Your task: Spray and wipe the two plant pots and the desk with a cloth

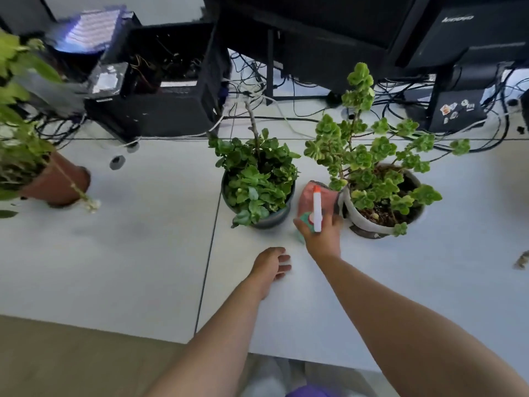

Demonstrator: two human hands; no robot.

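Spray bottle (315, 213) sits between the dark pot (269, 219) and the white pot (369, 224), right in front of the pink cloth (317, 196), and the right hand (322, 236) has its grip wrapped around the bottle's body, nozzle pointing away. Tight spot here: lift carelessly and the succulent's low branches could snag, or the white pot could tip. Left hand (272, 263) rests on the white surface (128, 253), fingers loosely curled, holding nothing, forearm stretched forward.
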